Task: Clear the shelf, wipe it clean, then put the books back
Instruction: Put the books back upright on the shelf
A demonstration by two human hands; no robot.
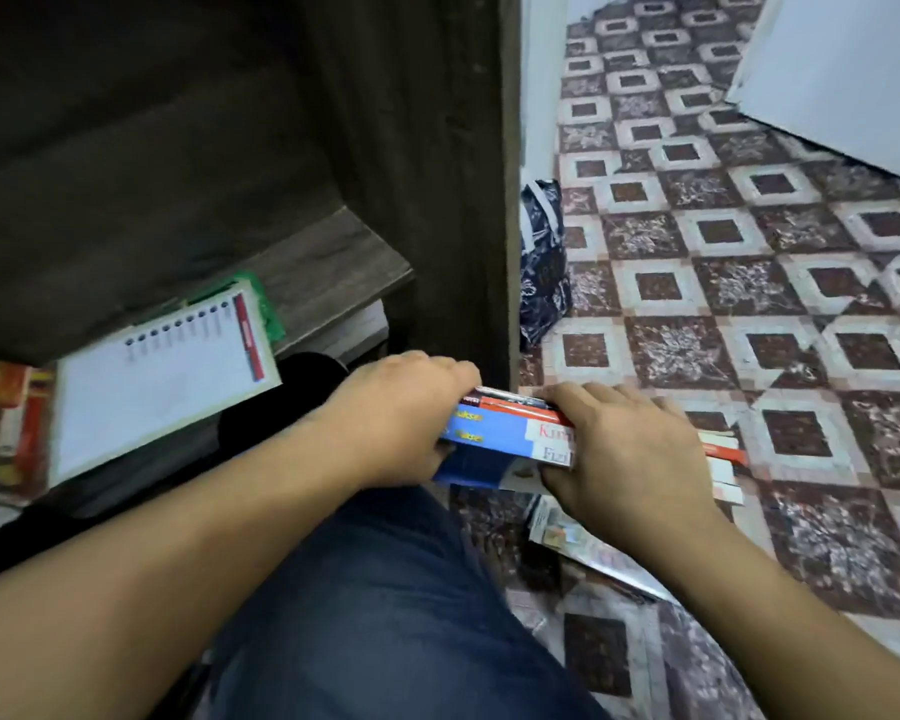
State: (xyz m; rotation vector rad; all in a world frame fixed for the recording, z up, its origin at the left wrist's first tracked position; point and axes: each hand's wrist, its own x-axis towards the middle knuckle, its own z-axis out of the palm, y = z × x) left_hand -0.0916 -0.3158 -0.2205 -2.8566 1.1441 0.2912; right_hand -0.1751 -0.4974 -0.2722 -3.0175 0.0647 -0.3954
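**Blue-spined books gripped at both ends, low by the bookcase**

Blue, red and white spines show on a small stack of books [505, 439], held flat just above the tiled floor [749, 283] at the foot of the bookcase's dark side panel [453, 174]. The left hand [406, 413] curls round the stack's left end; the right hand [624, 449] wraps its right end, fingers over the top and thumb at the front edge. The stack sits squeezed between the two hands, right in front of a knee in blue denim [385, 589].

To the left, the grey wood-grain shelf [333, 272] carries a white booklet [162, 376] with a row of dark dots and a red strip — it juts out over the shelf's front edge, with a green cover [261, 298] peeking from under it. Pale page edges of more books [359, 324] show beneath the board.

On the floor just right of the right hand lie a few thin red-and-white books [723, 459], and a glossy paper [583, 543] lies below the wrist. A dark patterned bag [541, 262] leans against the side panel. The tiles are glossy — maroon squares framed in cream.
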